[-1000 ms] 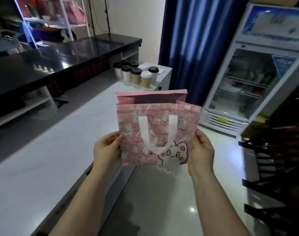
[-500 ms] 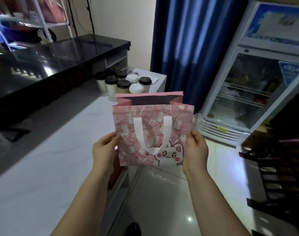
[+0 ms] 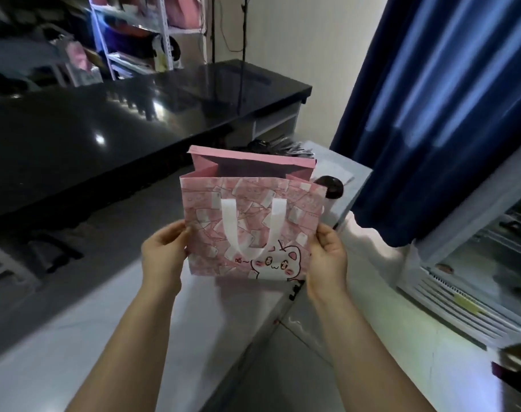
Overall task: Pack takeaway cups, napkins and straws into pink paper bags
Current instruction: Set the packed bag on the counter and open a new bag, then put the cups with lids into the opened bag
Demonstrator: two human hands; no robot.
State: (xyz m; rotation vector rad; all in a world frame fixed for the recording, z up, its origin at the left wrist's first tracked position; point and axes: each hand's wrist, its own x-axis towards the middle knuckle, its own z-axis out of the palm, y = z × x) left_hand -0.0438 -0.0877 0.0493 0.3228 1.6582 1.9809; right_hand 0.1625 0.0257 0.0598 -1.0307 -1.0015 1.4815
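Glossy black, the long counter (image 3: 110, 135) fills the far left, with the blue curtain (image 3: 449, 108) at the right and a white worktop (image 3: 75, 337) running beneath the arms. Held upright over the worktop's near edge is the pink paper bag (image 3: 253, 227), mouth open. The left hand (image 3: 164, 257) pinches its left edge and the right hand (image 3: 327, 260) its right edge. A dark cup lid (image 3: 332, 185) peeks out just behind the bag.

Two bare forearms enter from the lower edge of the head view, ending in the left hand (image 3: 164, 257) and the right hand (image 3: 327, 260). No sleeve, glove, watch, ring or bracelet covers either limb. Fingernails are short and unpainted where visible.
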